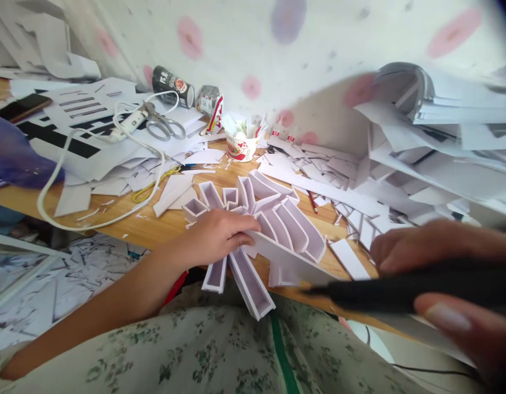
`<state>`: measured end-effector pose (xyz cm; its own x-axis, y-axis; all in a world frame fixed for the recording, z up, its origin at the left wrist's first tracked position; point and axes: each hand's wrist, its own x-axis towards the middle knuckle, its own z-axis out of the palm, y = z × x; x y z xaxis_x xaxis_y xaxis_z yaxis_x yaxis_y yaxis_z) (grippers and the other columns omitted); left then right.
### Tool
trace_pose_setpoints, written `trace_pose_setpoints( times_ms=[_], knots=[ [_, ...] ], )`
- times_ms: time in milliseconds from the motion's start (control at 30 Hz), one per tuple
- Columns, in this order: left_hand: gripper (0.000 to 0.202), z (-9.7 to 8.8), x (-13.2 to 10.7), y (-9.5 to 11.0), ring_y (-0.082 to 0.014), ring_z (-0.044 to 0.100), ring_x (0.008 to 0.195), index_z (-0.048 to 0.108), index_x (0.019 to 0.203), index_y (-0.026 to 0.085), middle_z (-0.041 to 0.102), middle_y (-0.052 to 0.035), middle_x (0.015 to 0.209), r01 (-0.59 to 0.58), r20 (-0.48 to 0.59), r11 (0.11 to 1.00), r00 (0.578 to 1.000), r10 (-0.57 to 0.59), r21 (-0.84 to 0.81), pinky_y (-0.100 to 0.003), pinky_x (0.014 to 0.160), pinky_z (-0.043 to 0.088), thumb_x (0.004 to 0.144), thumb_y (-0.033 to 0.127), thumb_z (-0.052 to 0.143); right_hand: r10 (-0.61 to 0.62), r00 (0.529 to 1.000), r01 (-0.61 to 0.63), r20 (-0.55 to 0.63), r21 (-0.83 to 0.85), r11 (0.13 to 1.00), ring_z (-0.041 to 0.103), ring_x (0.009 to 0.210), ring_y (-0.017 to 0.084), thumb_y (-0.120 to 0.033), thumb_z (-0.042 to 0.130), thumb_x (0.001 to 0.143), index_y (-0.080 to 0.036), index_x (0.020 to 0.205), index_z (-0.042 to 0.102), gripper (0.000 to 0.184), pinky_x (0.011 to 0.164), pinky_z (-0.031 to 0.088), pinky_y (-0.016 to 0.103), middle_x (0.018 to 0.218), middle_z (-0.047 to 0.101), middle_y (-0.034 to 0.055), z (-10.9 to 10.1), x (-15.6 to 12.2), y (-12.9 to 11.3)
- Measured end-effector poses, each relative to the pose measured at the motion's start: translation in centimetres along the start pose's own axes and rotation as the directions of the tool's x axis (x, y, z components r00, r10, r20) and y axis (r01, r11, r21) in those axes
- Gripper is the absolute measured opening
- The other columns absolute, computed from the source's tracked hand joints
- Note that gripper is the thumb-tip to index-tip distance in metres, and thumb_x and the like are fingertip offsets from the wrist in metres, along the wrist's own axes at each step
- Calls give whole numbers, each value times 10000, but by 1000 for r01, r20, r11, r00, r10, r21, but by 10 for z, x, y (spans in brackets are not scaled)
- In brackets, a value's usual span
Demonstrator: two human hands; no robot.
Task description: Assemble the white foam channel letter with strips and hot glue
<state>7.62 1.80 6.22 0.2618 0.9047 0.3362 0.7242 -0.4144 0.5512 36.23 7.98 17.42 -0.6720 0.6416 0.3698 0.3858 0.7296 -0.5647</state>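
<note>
My left hand [216, 235] rests on a white foam-board model [269, 219] made of open channels with purple insides, fingers curled over its near edge, pinching it. The model lies at the front edge of the wooden table [162, 224] and partly overhangs my lap. My right hand [446, 273] is close to the camera at the right, blurred, wrapped round a long black tool [401, 290] whose tip points left toward the model.
White offcuts [318, 164] litter the table. Scissors [165, 125], a white cable [92, 164], a dark can [173, 86] and a paper cup [241, 146] sit at the back. Stacked white sheets [442, 137] pile up on the right. Scraps cover the floor [51, 284] at left.
</note>
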Motion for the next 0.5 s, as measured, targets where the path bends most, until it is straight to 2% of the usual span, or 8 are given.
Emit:
trace_pose_setpoints(
  times_ms=[33, 67, 100, 167, 300, 400, 500],
  knots=[
    [130, 0, 0, 0, -130, 633, 747, 644, 956, 193, 694, -1, 825, 10, 2, 1000, 1000, -10, -8, -214, 674, 403, 914, 227, 526, 25, 993, -33, -119, -69, 997, 637, 562, 212, -589, 594, 818, -342, 833, 636, 252, 389, 490, 293, 714, 680, 27, 6, -10, -5],
    [129, 0, 1, 1, -129, 637, 752, 645, 957, 197, 698, 2, 830, 21, 3, 1000, 1000, -21, -15, -211, 674, 405, 910, 222, 527, 42, 984, -67, -175, -136, 988, 642, 579, 217, -571, 604, 816, -344, 867, 643, 236, 412, 505, 302, 738, 689, 28, 14, -19, -10],
    [125, 0, 1, 2, -126, 637, 749, 646, 952, 200, 699, 5, 829, 32, 3, 999, 999, -32, -18, -208, 669, 404, 904, 222, 532, 36, 984, -68, -175, -181, 981, 642, 574, 216, -549, 622, 810, -345, 912, 650, 230, 416, 507, 303, 744, 694, 26, 22, -26, -14],
    [114, -1, 1, 3, -121, 630, 722, 652, 932, 201, 694, 11, 801, 49, -2, 999, 999, -49, -16, -202, 648, 396, 894, 231, 550, 10, 991, -38, -130, -213, 976, 652, 590, 208, -469, 650, 817, -338, 970, 647, 202, 451, 522, 300, 761, 700, 17, 39, -34, -19],
    [93, 1, 0, 3, -106, 598, 665, 659, 909, 202, 669, 26, 741, 58, -17, 998, 998, -59, -26, -196, 617, 374, 879, 227, 575, 18, 997, -23, -82, -66, 998, 642, 632, 159, -330, 628, 872, -293, 899, 596, 56, 551, 526, 261, 743, 662, -15, 71, -31, -24],
    [96, 3, -1, 0, -101, 596, 675, 657, 933, 213, 666, 39, 745, 67, -20, 997, 998, -67, -29, -199, 631, 375, 874, 208, 581, 25, 999, -25, -30, 12, 1000, 611, 637, 130, -320, 662, 855, -272, 902, 595, 95, 568, 505, 230, 762, 618, -21, 89, -27, -21],
    [115, 5, -1, -2, -110, 612, 701, 660, 959, 222, 680, 33, 769, 68, -22, 998, 997, -68, -10, -208, 652, 384, 870, 206, 589, 17, 999, -17, 49, 7, 1000, 622, 731, 142, -244, 670, 827, -265, 986, 598, 176, 619, 513, 239, 900, 587, 12, 98, -29, -18]
  ],
)
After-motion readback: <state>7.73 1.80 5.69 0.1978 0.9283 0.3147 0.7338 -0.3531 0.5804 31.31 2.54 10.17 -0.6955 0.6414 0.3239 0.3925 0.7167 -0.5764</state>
